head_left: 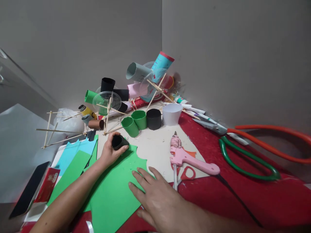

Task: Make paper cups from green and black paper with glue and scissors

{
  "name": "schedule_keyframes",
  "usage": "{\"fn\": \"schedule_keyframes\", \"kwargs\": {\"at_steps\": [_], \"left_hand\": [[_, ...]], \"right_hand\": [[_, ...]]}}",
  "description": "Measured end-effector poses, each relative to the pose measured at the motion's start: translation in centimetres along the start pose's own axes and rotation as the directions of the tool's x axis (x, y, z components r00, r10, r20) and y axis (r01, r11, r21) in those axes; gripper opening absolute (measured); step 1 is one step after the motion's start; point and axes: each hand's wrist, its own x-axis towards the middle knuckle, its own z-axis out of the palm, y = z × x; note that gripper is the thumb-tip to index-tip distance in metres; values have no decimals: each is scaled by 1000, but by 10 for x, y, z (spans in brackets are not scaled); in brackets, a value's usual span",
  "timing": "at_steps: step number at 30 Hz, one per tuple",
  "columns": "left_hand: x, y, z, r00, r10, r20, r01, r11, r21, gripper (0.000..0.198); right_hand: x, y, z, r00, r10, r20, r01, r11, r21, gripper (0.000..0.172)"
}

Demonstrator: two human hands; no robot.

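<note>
My left hand [109,152] is wrapped round a small black paper cup [121,142], near the upper edge of a green foam sheet [111,191] with a scalloped, cut edge. The cup's base is partly hidden by my fingers. Over the sheet's right side lies my right hand [159,197], flat with fingers spread, holding nothing. Beyond the sheet stand two green cups [130,127], another black cup [154,119] and a white cup [172,115]. To the right of my right hand rests a pink glue gun [186,158], lying over red-handled scissors [188,173].
Large shears [257,142] with orange and green handles lie at the right on a red cloth [243,200]. Behind the cups, wheel-like structures of paper tubes, clear discs [107,102] and sticks fill the back. Blue sheets [73,153] and a dark phone-like slab [30,189] lie left.
</note>
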Motion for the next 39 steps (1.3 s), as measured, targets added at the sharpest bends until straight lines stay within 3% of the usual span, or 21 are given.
{"fn": "schedule_keyframes", "kwargs": {"at_steps": [8,14,18,21,26,29,31,34,39], "left_hand": [[0,-3,-7,996,77,49,-77,997,-14,65],[-3,0,-22,987,25,161,-26,1000,7,83],[-5,-6,-28,972,-49,229,72,993,-96,93],[-7,-13,-36,946,-131,297,195,961,-196,91],[-12,-20,-62,904,-181,388,271,943,-191,78],[-20,-21,-76,870,-146,472,252,953,-171,86],[-24,-21,-78,873,-173,457,207,978,-25,83],[-28,-21,-69,890,-259,375,185,957,222,59],[-27,-18,-45,895,-343,285,219,895,388,25]], "right_hand": [[-3,2,-4,1000,-8,-15,8,1000,8,56],[-13,4,-18,997,10,-72,-2,995,104,49],[-26,6,-44,987,37,-157,-5,980,201,45],[-28,13,-74,959,53,-278,3,980,199,43],[10,26,-126,909,85,-409,-32,990,135,39],[52,26,-144,936,61,-347,-50,998,42,38],[79,24,-148,966,48,-255,-66,996,-65,41],[113,22,-147,994,48,-95,-68,972,-223,50],[152,27,-137,983,56,174,13,928,-371,50]]}}
